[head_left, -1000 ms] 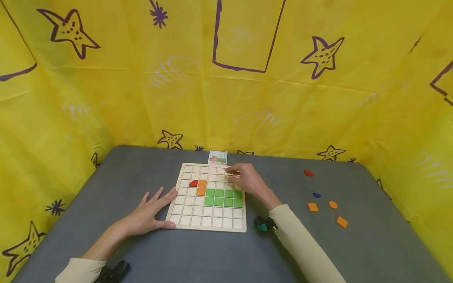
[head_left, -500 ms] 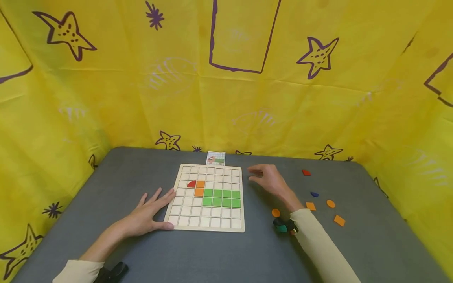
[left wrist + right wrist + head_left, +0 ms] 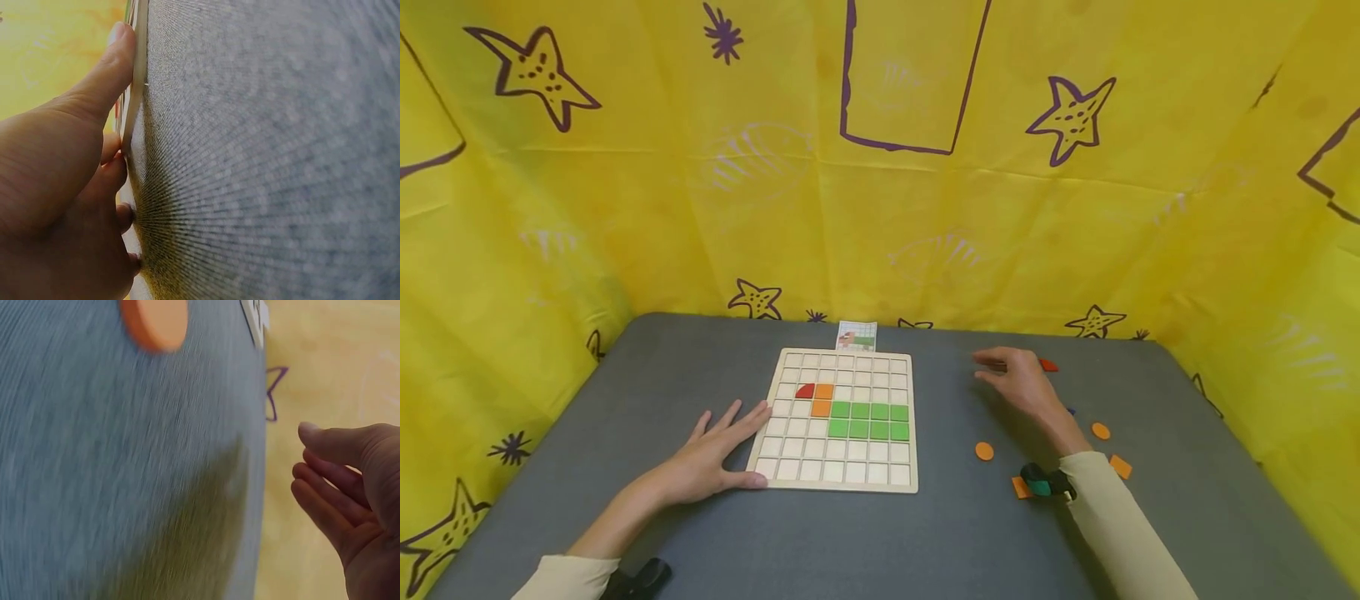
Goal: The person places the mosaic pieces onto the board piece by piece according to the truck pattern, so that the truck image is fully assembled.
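In the head view a pale wooden grid board point(image 3: 842, 477) lies on the table with flat tiles in it. Several green square tiles point(image 3: 868, 421) form two rows; to their left are two orange square tiles point(image 3: 822, 400) and a red quarter-round tile point(image 3: 806, 391). My left hand point(image 3: 707, 458) touches the board's left edge, fingers spread and thumb at the near corner. To the right of the board, my right hand point(image 3: 1018, 379) is in the air above the table. Its fingers are loosely bent, and nothing shows between thumb and fingertips in the right wrist view.
A small picture card point(image 3: 857, 336) sits at the board's far edge. Loose on the right are an orange round tile point(image 3: 984, 451), another orange disc point(image 3: 1101, 431), orange four-sided tiles point(image 3: 1121, 466) and a partly covered red tile point(image 3: 1049, 365). Yellow cloth point(image 3: 850, 225) encloses the grey table point(image 3: 880, 542).
My right hand has moved right, from over the board's far right corner toward the loose tiles. An orange disc under the forearm has come into view. My left hand stays at the board's edge.
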